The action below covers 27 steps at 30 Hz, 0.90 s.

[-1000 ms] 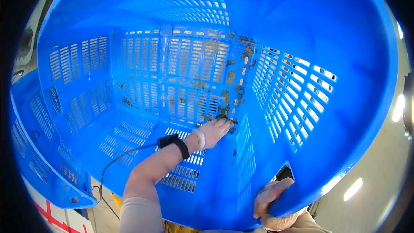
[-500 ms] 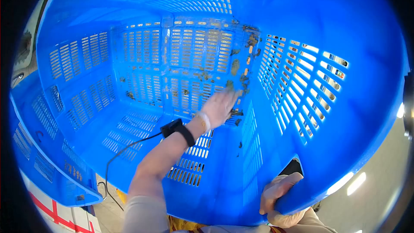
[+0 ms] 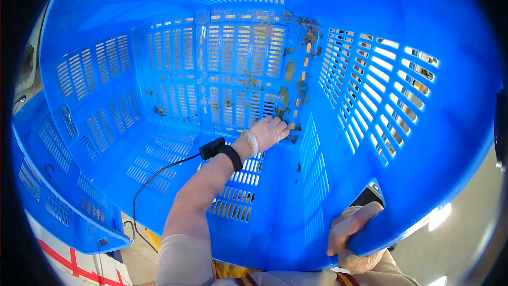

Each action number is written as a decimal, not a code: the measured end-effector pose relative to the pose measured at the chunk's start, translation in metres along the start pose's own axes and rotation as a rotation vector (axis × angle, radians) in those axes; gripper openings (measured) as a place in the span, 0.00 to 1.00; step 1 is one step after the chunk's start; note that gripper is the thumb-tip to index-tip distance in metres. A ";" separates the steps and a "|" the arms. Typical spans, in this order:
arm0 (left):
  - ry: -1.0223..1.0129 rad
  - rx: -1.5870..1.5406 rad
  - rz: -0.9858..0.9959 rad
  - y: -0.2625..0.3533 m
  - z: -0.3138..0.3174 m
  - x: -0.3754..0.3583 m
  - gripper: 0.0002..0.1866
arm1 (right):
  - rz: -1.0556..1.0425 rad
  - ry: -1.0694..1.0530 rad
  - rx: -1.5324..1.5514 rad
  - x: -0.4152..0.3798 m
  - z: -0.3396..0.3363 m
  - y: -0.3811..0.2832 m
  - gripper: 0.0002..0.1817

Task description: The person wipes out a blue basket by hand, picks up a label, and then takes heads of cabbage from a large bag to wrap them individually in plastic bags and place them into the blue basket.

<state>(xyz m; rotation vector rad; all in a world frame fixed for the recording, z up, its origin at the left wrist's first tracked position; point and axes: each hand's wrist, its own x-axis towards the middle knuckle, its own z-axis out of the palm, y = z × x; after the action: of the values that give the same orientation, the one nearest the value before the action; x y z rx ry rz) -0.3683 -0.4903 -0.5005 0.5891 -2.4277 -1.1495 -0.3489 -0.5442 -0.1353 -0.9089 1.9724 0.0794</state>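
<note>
A large blue plastic crate with slotted walls lies tilted, its open side facing me. Deep inside, my left hand, seemingly in a thin translucent glove, has its fingers bent against dark greenish leaf-like scraps along the inner right corner. Whatever is under those fingertips is hidden. On that wrist sit a bracelet and a black strap with a small black device and a cable. My right hand grips the crate's near right rim, with its fingers through the handle opening.
Another blue crate stands at the left, partly behind this one. Below it is a white surface with red tape. The black cable runs down past the crate's near edge. Pale floor shows at the right.
My left hand has moved slightly down and left, and its fingers, stretched and blurred before, are now bent against the crate. The crate has shifted slightly in view; my right hand still grips its rim.
</note>
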 end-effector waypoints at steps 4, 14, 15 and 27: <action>-0.113 -0.205 -0.329 -0.032 -0.020 -0.045 0.12 | 0.083 0.112 -0.371 0.006 0.004 -0.027 0.11; 0.208 -0.128 -0.038 0.015 0.012 -0.006 0.13 | -0.566 -0.482 0.136 0.025 -0.012 0.021 0.16; 0.073 -0.025 0.084 0.001 0.011 -0.019 0.13 | -0.287 -0.202 0.017 0.014 -0.008 0.006 0.11; 0.218 -0.074 0.100 -0.005 0.023 -0.033 0.14 | -0.385 -0.075 0.160 0.020 0.011 -0.008 0.12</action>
<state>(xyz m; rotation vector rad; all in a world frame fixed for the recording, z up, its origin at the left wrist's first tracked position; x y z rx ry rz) -0.3515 -0.4608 -0.5234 0.5338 -2.1948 -1.0701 -0.3416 -0.5572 -0.1547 -1.1439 1.6770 -0.2573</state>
